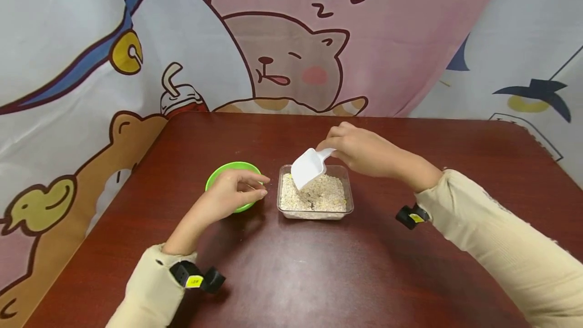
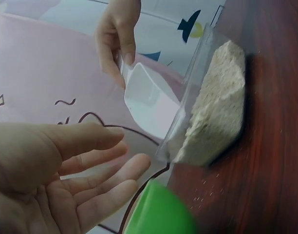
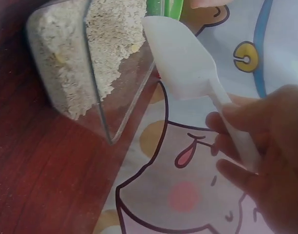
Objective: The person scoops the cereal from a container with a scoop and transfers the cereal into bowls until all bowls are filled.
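My right hand [image 1: 360, 150] grips a white plastic scoop [image 1: 307, 168] by its handle. The scoop's bowl is tilted over the back left of a clear plastic container [image 1: 315, 214] filled with pale oat-like flakes [image 1: 314, 194]. In the left wrist view no flakes show inside the scoop [image 2: 151, 105]. Over a bright green bowl [image 1: 231, 167] hovers my left hand [image 1: 231, 191], its fingers relaxed and parted, holding nothing. That hand hides most of the bowl's inside. A few yellowish pieces [image 3: 135, 48] lie among the flakes.
Everything stands on a dark red-brown table [image 1: 291, 272]. A few crumbs [image 2: 207, 192] are scattered between bowl and container. Behind the table hangs a cloth printed with cartoon animals [image 1: 291, 59]. Black cameras [image 1: 198, 277] are strapped to both wrists.
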Tool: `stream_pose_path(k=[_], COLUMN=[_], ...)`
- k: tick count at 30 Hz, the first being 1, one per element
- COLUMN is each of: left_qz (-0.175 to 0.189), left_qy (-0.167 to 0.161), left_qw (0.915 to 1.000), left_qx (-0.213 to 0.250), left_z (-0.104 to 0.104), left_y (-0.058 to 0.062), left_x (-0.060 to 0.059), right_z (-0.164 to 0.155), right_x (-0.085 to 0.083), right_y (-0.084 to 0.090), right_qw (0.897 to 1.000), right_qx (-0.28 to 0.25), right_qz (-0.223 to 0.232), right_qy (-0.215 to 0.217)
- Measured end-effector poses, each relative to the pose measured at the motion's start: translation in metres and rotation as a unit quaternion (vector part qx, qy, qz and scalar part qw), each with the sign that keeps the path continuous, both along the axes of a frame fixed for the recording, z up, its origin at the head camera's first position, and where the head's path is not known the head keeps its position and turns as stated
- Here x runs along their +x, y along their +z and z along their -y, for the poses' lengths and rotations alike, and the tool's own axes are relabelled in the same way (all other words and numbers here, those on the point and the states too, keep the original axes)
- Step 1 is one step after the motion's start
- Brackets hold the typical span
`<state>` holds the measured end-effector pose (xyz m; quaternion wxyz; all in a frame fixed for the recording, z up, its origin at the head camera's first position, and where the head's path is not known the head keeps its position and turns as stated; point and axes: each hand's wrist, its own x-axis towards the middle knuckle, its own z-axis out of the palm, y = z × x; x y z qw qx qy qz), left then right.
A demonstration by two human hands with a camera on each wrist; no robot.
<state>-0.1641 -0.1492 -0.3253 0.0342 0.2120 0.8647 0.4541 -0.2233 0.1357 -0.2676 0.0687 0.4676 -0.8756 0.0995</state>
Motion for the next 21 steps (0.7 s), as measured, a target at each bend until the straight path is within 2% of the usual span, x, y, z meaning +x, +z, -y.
stream_pose_path(k=[11, 17, 21], left_qz=[0.013, 0.017, 0.030], left_qy=[0.006, 0.001, 0.011], left_qw=[0.9995, 0.9998, 0.9995], left_qx=[-0.030, -0.012, 0.001], left_z=[-0.020, -0.028, -0.031], left_y=[-0.008, -0.015, -0.018], left_x=[0.001, 0.004, 0.008], right_z=[-0.004, -0.006, -0.007], right_x=[0.001, 0.001, 0.000], right_y=[-0.009, -0.013, -0.014], right_qw=[1.000, 1.000, 1.000], right_qx=[0.012, 0.017, 0.022], right_qz=[0.021, 0.024, 0.018], right_qy=[-0.006, -0.006, -0.011])
